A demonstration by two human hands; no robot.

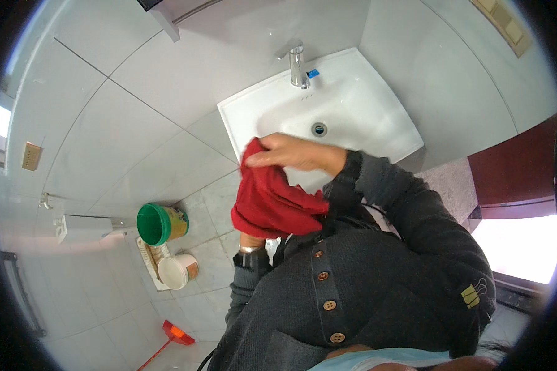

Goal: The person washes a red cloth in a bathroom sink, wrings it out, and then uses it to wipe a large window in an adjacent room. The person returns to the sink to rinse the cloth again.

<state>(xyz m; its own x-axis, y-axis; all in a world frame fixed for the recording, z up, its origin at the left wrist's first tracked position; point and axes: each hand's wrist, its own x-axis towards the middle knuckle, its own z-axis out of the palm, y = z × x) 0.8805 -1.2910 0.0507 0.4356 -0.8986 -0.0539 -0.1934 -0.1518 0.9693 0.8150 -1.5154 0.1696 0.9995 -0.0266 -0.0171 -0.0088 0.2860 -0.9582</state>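
My right hand (290, 152) pinches the upper end of a red cloth (276, 204), thumb on the near side. The cloth hangs bunched in folds in front of my dark buttoned cardigan (371, 278). Under its lower edge only the wrist of my left hand (252, 242) shows, with a metallic band around it. The cloth covers the fingers of that hand, so their grip is hidden. Just beyond my right hand is a white washbasin (376, 125) with a chrome faucet (298, 67) and a round drain (319, 130).
A small blue packet (313, 73) lies beside the faucet base. On the left, a green bucket (153, 225) and a white bucket (174, 272) stand by a squat toilet (147, 259). A red broom (178, 333) rests farther down. A dark red door (515, 162) is at right.
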